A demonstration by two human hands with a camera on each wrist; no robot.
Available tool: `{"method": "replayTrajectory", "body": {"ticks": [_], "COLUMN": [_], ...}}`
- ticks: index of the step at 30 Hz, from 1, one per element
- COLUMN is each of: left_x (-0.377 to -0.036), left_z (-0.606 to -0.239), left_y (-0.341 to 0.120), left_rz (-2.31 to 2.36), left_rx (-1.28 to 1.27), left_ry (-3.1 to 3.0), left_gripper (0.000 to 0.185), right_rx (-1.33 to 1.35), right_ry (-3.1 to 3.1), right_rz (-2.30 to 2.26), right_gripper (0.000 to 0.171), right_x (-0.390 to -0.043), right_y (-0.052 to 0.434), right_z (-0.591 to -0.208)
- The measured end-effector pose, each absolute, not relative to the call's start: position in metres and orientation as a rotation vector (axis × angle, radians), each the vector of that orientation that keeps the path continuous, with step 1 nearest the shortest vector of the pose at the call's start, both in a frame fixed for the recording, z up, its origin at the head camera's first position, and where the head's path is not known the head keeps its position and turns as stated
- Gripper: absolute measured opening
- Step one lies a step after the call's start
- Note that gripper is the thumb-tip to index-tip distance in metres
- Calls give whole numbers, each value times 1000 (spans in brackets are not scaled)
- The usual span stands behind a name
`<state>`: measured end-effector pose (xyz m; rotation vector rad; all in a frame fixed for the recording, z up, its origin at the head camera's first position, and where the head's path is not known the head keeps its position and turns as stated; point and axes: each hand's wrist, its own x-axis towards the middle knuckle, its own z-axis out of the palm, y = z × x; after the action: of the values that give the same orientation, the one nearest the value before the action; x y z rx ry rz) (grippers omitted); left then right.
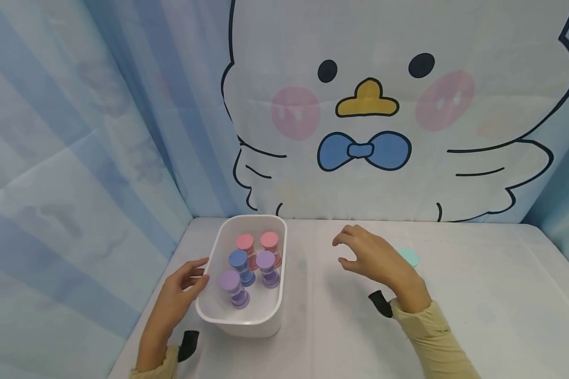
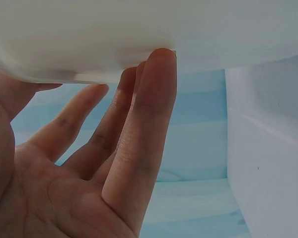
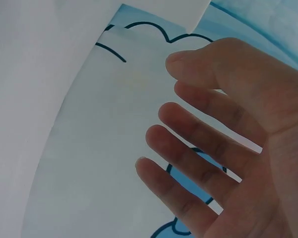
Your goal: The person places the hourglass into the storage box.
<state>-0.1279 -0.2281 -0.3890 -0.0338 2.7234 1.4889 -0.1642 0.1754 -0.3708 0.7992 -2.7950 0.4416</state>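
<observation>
The left hand (image 1: 177, 295) rests against the outer wall of a white bin (image 1: 208, 310), its fingers (image 2: 154, 99) straight and pressing the plastic from the near-left side; it grips nothing. Inside the bin, just beyond those fingers, five small sand timers stand upright: a lilac timer (image 1: 232, 287) nearest the hand, a blue timer (image 1: 239, 265) and a purple timer (image 1: 267, 267) behind it, and two pink timers (image 1: 257, 245) at the far end.

The right hand (image 1: 372, 258) hovers over the white surface (image 1: 479, 295), to the right of the bin and well apart from it, fingers loosely curled and spread, holding nothing (the wrist view shows all of them free). Just behind this hand, partly hidden by it, a mint-green disc (image 1: 410, 256) lies flat on the surface. Nothing stands between the right hand and the bin.

A curtain printed with a cartoon duck (image 1: 374, 105) hangs behind the surface, with blue striped cloth (image 1: 76, 158) on the left-hand side.
</observation>
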Motion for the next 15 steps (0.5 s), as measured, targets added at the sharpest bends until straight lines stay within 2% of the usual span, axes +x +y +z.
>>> {"method": "replayTrajectory", "body": {"ticks": [15], "left_x": [-129], "left_z": [-391], "left_y": [-229], "left_rz": [1497], "left_rx": [-51], "left_ry": [2720], "left_gripper": [46], "right_rx": [685], "right_ry": [-2857], "right_rz": [470], "right_gripper": [28], "right_x": [-158], "right_y": [214], "right_z": [-383]}}
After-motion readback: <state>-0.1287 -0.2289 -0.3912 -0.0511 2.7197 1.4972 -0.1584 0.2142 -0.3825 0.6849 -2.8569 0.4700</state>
